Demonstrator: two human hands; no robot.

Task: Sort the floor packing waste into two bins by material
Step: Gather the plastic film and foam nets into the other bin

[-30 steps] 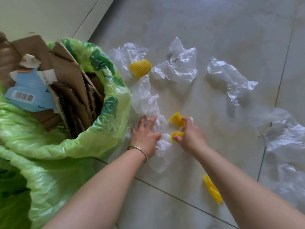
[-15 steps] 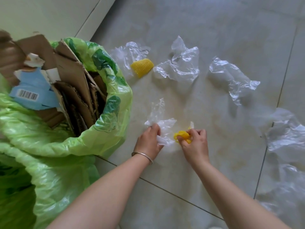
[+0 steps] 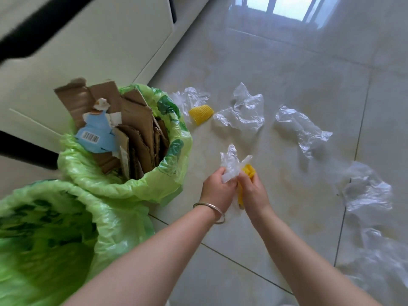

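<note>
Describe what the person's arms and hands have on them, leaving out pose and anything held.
Both forearms are bare, with no sleeves in view and no gloves. The left hand has a thin, plain silver-coloured metal bangle round its wrist. The right hand and its wrist carry nothing. No rings show on the fingers.

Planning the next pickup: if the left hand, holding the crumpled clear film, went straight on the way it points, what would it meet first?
The left hand points up-frame and slightly right, away from the person. Past the clear film it grips, bare floor tile comes first, then probably the crumpled clear bag. Depth is unclear from one view.
</note>
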